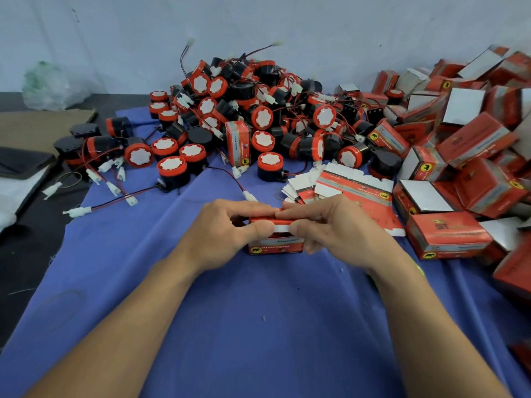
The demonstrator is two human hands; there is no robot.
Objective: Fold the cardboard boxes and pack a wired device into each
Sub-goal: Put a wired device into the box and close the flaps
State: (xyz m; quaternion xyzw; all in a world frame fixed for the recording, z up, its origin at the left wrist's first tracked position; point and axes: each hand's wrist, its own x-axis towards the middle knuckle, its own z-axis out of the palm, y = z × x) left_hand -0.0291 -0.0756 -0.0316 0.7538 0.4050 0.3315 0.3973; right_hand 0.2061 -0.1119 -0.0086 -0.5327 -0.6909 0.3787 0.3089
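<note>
Blue-clothed worktop. At its middle, left hand and right hand both pinched a small red cardboard box, white flap on top, contents hidden. Round red-black wired devices were heaped at the far edge, folded boxes at the right edge.

One wide-angle camera, worn on the head, faces forward and down onto the blue cloth from its near edge, at close range. The pile of wired devices sits at the cloth's far side, the wall beyond.
</note>
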